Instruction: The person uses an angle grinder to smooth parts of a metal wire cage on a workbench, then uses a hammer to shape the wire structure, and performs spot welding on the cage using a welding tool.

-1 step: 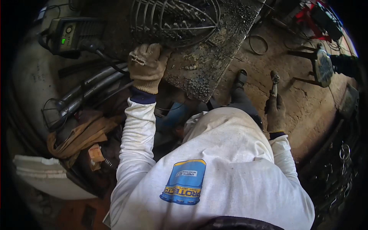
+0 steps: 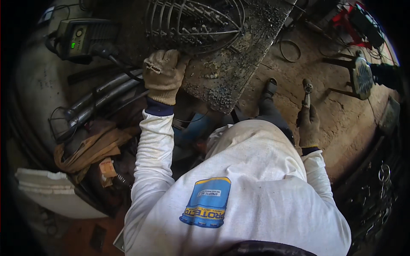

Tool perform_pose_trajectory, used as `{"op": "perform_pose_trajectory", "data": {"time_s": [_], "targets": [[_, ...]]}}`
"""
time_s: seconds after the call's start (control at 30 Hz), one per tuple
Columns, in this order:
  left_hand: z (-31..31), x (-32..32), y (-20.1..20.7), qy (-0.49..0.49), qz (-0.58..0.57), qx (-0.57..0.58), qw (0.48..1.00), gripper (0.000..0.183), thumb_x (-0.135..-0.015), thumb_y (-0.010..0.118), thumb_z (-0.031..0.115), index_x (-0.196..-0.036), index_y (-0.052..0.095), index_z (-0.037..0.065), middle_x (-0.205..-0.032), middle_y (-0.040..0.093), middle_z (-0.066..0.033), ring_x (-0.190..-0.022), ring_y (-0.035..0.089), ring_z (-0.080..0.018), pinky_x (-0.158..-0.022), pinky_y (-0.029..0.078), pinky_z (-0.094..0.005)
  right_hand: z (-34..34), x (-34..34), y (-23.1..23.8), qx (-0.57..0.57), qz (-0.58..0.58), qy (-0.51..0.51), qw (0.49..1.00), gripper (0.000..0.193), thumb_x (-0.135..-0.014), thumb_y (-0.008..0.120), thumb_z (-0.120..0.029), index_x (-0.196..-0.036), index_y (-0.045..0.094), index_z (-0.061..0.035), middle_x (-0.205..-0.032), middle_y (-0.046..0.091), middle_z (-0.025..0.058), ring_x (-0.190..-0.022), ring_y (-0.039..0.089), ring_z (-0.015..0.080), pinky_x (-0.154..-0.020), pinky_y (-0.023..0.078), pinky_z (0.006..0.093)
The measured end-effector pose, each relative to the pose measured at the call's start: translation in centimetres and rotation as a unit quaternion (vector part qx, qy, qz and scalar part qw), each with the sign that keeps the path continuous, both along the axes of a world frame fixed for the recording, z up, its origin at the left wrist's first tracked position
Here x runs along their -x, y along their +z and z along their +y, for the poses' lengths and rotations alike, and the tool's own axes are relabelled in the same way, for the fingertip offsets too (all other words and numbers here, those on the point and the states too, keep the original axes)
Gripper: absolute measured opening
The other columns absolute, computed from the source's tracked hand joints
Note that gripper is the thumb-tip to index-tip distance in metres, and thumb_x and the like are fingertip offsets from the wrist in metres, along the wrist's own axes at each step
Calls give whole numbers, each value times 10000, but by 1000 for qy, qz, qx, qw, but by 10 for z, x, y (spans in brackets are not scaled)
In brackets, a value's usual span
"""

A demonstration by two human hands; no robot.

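My left hand (image 2: 164,72), in a tan knit glove with a frayed tear, rests with curled fingers at the near left edge of the dark metal worktable (image 2: 252,55). Whatever may be inside those fingers is hidden. Just beyond it lies a round grille of bent steel rods (image 2: 232,30). Low at my right side, my right hand (image 2: 309,128), also gloved, is closed around a short tool (image 2: 307,89). This tool has a dark rounded head and a narrow grey metal neck; its exact kind is unclear.
Dark grit covers the tabletop. On the left are a welding machine (image 2: 81,40) with a green display, metal tubes (image 2: 102,96), a brown cloth (image 2: 92,149) and a white slab (image 2: 51,187). At right stand a metal stool (image 2: 362,77) and a red frame (image 2: 348,27); a wire ring (image 2: 290,51) lies on the floor.
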State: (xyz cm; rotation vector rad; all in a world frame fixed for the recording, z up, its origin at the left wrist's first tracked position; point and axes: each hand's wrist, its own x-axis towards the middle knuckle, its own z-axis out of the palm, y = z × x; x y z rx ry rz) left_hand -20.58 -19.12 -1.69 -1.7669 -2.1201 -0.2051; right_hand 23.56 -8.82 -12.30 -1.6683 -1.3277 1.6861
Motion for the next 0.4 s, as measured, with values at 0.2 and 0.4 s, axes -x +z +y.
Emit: {"op": "perform_pose_trajectory", "data": {"time_s": [0.2, 0.4], "targets": [[-17, -34, 32, 194, -113, -127, 966, 243, -864, 826, 324, -854, 718, 107, -838, 709, -80, -771, 658, -313, -711, 522, -460, 60, -26, -6, -21, -15, 55, 998, 258, -1089, 581, -322, -1132, 616, -70, -760, 547, -37, -606, 490, 58, -527, 400, 243], [-42, -121, 29, 209, -127, -110, 963, 288, -941, 772, 362, -941, 703, 83, -840, 704, -113, -812, 661, -323, -769, 503, -450, 97, -21, -5, -41, 106, 84, 990, 367, -1082, 596, -274, -1386, 600, -68, -788, 561, -37, -623, 495, 56, -552, 413, 230]]}}
